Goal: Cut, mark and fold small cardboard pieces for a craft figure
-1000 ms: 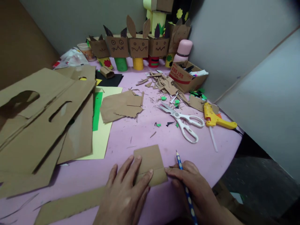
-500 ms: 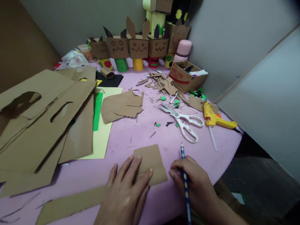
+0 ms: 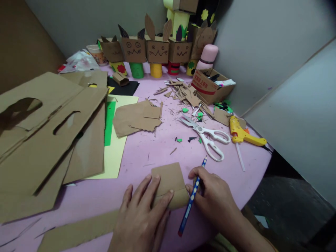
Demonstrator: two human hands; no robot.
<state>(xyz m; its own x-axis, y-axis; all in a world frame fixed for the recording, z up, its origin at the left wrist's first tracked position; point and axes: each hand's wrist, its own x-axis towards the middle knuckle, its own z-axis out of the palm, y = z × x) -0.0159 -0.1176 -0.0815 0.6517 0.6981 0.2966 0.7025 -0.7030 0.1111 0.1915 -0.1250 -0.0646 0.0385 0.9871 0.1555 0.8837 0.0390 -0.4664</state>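
My left hand (image 3: 141,217) lies flat, fingers spread, pressing a small brown cardboard piece (image 3: 169,180) onto the pink table (image 3: 147,154) near its front edge. My right hand (image 3: 212,197) sits just right of that piece, fingers closed round a blue dotted pencil (image 3: 192,196). The pencil slants, its upper end pointing towards the scissors and its lower end towards me. The fingertips of the right hand touch the cardboard's right edge.
White-handled scissors (image 3: 210,138) and a yellow glue gun (image 3: 243,134) lie to the right. Cardboard scraps (image 3: 185,92) and a small open box (image 3: 211,85) sit behind them. Large cardboard sheets (image 3: 44,136) cover the left. Cardboard animal figures (image 3: 157,52) line the back. A long cardboard strip (image 3: 76,231) lies front left.
My right hand has turned the pencil from nearly upright to a slant and shifted left against the cardboard's edge. The left hand has stayed put on the piece.
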